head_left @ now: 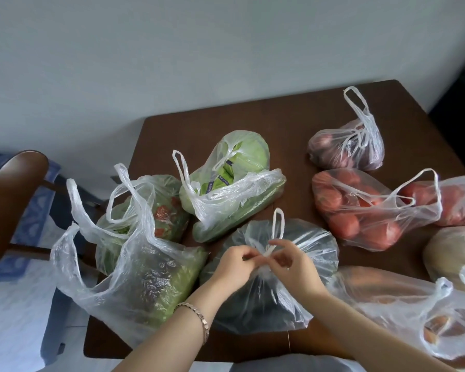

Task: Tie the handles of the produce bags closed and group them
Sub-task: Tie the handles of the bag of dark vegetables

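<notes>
A clear plastic bag of dark produce (301, 245) lies at the table's front middle. My left hand (232, 267) and my right hand (293, 264) both pinch its twisted handles at the knot (267, 252), and one handle loop (278, 224) sticks up above them. Around it lie other clear bags: leafy greens (151, 285) at the left, greens with red print (164, 210) behind that, cabbage and cucumber (234, 183) in the middle, onions (346, 146) with knotted handles at the back right, and tomatoes (360, 210) at the right.
The brown wooden table (266, 119) stands against a pale wall. More bags lie at the right edge: tomatoes (457, 202), a pale squash (451, 253) and carrots (403, 299). A wooden chair (8, 200) stands to the left.
</notes>
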`<move>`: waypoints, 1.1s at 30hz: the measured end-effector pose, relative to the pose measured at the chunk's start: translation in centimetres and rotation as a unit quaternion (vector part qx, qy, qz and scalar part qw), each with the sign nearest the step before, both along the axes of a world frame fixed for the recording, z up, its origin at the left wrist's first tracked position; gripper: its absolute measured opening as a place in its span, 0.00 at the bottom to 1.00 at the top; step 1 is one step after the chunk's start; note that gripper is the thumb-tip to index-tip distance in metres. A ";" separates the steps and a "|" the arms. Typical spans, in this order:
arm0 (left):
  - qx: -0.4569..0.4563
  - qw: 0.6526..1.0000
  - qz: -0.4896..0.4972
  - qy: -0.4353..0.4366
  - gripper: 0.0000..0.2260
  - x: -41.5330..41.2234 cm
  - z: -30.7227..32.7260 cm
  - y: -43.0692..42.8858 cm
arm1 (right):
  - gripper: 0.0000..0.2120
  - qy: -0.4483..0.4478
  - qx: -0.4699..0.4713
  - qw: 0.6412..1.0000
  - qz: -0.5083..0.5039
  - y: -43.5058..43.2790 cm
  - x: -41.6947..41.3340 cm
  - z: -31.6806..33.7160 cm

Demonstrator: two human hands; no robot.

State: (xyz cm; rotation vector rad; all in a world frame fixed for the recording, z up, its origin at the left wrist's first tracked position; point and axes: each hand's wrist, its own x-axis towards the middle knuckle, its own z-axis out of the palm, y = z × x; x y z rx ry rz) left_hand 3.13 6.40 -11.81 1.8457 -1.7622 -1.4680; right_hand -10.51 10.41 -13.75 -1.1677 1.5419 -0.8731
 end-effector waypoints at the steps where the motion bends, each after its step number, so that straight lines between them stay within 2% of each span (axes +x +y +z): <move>1: 0.011 1.000 0.009 0.008 0.06 0.0 0.1 0.0 | 0.12 0.053 -0.051 0.996 0.040 0.2 -0.2 -0.2; 3: 0.019 1.000 0.009 0.018 0.07 -0.1 0.4 0.2 | 0.12 0.149 -0.143 0.974 0.094 0.3 -0.5 -0.9; 5: -0.004 1.000 -0.013 0.001 0.07 0.0 0.4 0.4 | 0.13 0.197 -0.177 0.957 0.114 0.3 -0.5 -1.2; 10: -0.073 0.996 -0.029 -0.048 0.06 0.0 0.6 0.9 | 0.08 0.230 -0.172 0.952 0.107 0.2 0.1 -1.2; 14: -0.065 0.997 -0.024 -0.028 0.06 -0.1 0.8 0.9 | 0.08 0.176 -0.156 0.968 0.083 0.3 0.2 -1.2; 19: -0.061 0.998 -0.004 -0.011 0.07 -0.1 0.7 0.6 | 0.09 0.085 -0.086 0.993 -0.007 0.4 0.7 -0.4; 21: -0.072 0.997 -0.011 -0.008 0.07 -0.1 0.8 0.6 | 0.09 0.056 -0.034 0.998 -0.008 0.1 0.4 0.2; 24: -0.157 0.984 -0.073 -0.049 0.08 0.1 0.7 0.4 | 0.08 0.034 0.032 0.999 0.015 -0.6 -0.2 0.6; 27: -0.285 0.939 -0.171 -0.090 0.11 0.4 0.2 0.5 | 0.07 -0.002 0.054 0.998 0.011 -1.1 -0.3 1.0; 29: -0.330 0.920 -0.194 -0.082 0.12 0.9 -0.5 0.7 | 0.07 -0.053 0.072 0.996 0.006 -1.1 -0.4 1.3; 31: -0.307 0.935 -0.172 -0.036 0.10 1.4 -0.8 0.7 | 0.07 -0.127 0.128 0.984 0.004 -1.4 -0.9 1.6; 33: -0.244 0.960 -0.130 0.034 0.05 1.5 -0.9 0.5 | 0.08 -0.158 0.205 0.965 0.040 -1.7 -1.7 1.8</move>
